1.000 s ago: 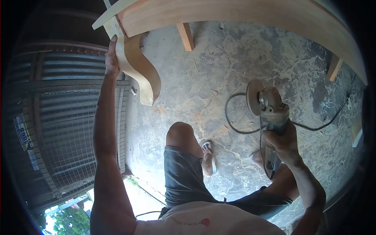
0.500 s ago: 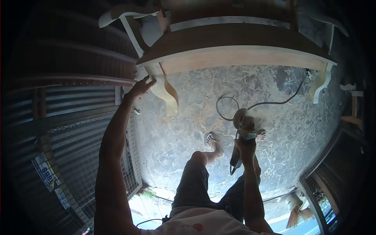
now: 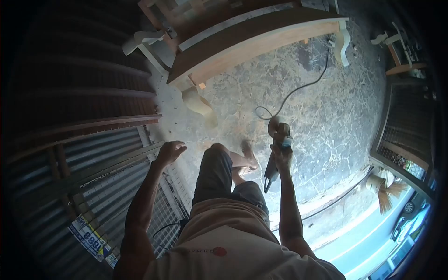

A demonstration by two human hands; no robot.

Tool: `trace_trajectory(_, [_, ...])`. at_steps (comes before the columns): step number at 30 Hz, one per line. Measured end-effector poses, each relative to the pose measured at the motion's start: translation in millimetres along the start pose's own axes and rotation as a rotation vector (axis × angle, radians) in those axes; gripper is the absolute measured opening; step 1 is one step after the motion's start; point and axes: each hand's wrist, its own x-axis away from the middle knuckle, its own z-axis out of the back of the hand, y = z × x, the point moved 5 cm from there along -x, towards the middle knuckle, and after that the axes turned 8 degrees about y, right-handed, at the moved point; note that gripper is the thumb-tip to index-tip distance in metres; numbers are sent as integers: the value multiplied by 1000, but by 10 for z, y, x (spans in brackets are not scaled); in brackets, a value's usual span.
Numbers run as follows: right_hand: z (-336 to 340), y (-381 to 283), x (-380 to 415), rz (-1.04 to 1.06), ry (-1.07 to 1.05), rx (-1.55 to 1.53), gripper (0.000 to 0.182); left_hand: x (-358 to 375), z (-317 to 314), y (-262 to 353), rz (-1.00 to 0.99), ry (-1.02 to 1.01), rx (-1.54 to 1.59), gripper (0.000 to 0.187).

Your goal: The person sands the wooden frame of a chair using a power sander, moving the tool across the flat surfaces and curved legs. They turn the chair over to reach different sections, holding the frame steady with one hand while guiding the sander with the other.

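Note:
My right hand [image 3: 282, 156] is wrapped round the body of an angle grinder [image 3: 283, 132], held out over the floor with its round disc at the far end. A dark cord loops from it across the floor. My left hand [image 3: 172, 152] is in the air at the left, holding nothing; its fingers are loosely bent, with the thumb apart. Beyond it stands a pale wooden bench [image 3: 252, 46] with a long seat and curved legs. The nearest curved leg [image 3: 199, 105] is a short way from my left hand, not touching it.
Cracked concrete floor [image 3: 322, 135] spreads below, with the cord [image 3: 304, 86] running to the bench's right end. Brown slats and corrugated metal sheets [image 3: 112, 172] line the left. A broom [image 3: 386, 193], a mesh-panelled frame [image 3: 405, 126] and a road with a car are at the right.
My left hand has come off the bench leg and drawn back toward me. The view has turned, so the bench appears tilted and farther off. The grinder stays in my right hand.

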Motion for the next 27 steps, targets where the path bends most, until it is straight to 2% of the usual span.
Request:
trace_trajectory(1, [-52, 57, 80, -47, 28, 9, 42, -126, 113, 67, -13, 55, 41, 48])
trace_trajectory(5, [-477, 114, 575, -11, 177, -85, 36, -543, 951, 510, -247, 236, 9, 41])
trace_trajectory(7, [-834, 123, 771, -120, 224, -133, 38, -914, 1390, 591, -347, 345, 54, 39])
trace_trajectory(10, [-1299, 136, 997, -152, 255, -186, 39, -1321, 1716, 641, -447, 388, 49, 39])
trace_trajectory(13, [-2039, 9, 955, -189, 399, -163, 39, -2130, 2118, 1226, -529, 396, 15, 45])
trace_trajectory(15, [-2505, -82, 1029, -246, 477, -97, 38, -2691, 2112, 1549, -612, 353, -54, 55])
trace_trajectory(17, [-3005, -184, 1111, -264, 505, -327, 36, -3337, 1881, 1816, -693, 275, 13, 78])
trace_trajectory(19, [-3324, -534, 1227, -272, 503, -462, 37, -3773, 1540, 2120, -719, 216, -85, 105])
trace_trajectory(22, [-4033, -480, 1263, -318, 562, -454, 59, -4674, 506, 2089, -718, 163, -223, 105])
trace_trajectory(23, [-4201, -552, 1248, -280, 593, -415, 63, -4706, 476, 2123, -713, 147, -168, 102])
trace_trajectory(24, [-4214, -744, 1265, -316, 567, -383, 71, -4693, 503, 2120, -698, 132, -121, 99])
trace_trajectory(25, [-4284, -842, 1229, -358, 498, -397, 71, -4671, 568, 2099, -684, 115, -83, 96])
trace_trajectory(27, [-4403, -977, 1198, -455, 383, -430, 72, -4427, 743, 2214, -665, 123, -255, 92])
